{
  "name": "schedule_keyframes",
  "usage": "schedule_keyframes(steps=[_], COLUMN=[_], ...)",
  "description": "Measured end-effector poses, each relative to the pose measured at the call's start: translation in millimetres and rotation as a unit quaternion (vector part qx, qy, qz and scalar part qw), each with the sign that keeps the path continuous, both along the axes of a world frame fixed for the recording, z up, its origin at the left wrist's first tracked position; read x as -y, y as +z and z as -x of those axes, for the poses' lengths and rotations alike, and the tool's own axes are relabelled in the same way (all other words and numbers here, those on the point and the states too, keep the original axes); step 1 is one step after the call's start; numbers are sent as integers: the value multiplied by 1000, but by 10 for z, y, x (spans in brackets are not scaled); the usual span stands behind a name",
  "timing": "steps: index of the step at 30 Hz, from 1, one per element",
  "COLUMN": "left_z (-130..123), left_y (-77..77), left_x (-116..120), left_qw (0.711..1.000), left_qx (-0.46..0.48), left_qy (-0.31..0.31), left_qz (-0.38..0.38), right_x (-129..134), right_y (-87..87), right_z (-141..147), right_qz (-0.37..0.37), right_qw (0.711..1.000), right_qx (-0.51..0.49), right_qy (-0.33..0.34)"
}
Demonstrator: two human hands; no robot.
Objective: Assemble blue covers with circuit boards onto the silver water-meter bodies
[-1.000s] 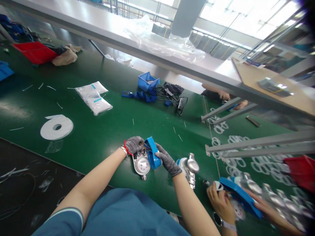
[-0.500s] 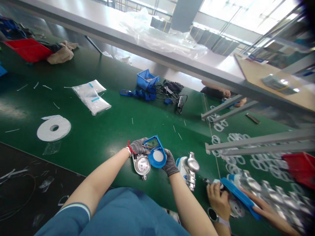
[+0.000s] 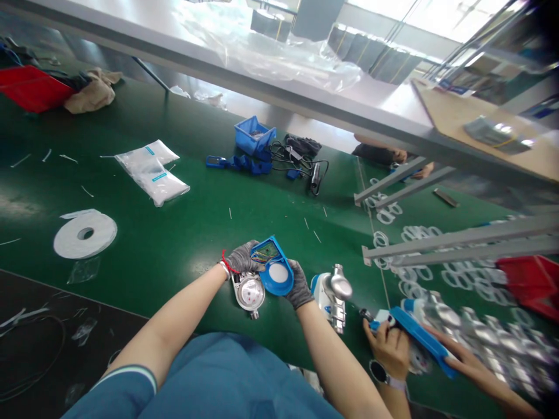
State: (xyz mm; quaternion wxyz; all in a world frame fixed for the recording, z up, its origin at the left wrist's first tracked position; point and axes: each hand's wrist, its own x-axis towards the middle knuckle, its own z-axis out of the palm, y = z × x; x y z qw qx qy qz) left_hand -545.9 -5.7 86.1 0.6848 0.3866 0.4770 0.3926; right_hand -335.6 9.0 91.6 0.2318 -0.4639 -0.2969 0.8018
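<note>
A blue housing (image 3: pixel 278 277) with a green circuit board, thin wires and a round white disc is tilted between my gloved hands. My left hand (image 3: pixel 243 257) grips its upper left edge beside the wires. On the housing's right side, my right hand (image 3: pixel 299 285) is wrapped round the rim. Just below my left hand, a round metal meter (image 3: pixel 250 292) with a white dial lies on the green table (image 3: pixel 183 238); whether my fingers touch it is hard to tell. Another metal meter with a blue and white part (image 3: pixel 338 286) rests right of my right hand.
At the right, another person's hands (image 3: pixel 391 348) hold a blue part close to rows of metal meters. A shelf (image 3: pixel 279 93) crosses above the table. Farther back are a blue bin (image 3: pixel 255 137), cables and white packets (image 3: pixel 152 171); a white roll (image 3: pixel 85 234) lies left.
The view has shifted slightly, so most table items appear a little farther left. My hands keep their hold on the blue housing. The other person's hand has moved slightly at the blue part.
</note>
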Motion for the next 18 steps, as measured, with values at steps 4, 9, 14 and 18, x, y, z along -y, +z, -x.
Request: schedule_keyframes(steps=[4,9,14,18], left_z=[-40,-23,-67,-76], left_y=[-8,27,23,68], left_x=[-2,-42,-68,10], left_qw=[999,999,999,995], left_qx=[6,49,34,-65], left_qy=[36,-20,8,45], left_qz=[-15,2,-1,-61], right_x=[14,-8,-77,-138], right_y=[4,59,115,186], right_z=[17,2,0,11], right_qz=[61,109,114,76], right_qw=[991,979,982,989], right_qx=[-86,-125,-108,-110], right_qy=[-78,-116,-109,-69])
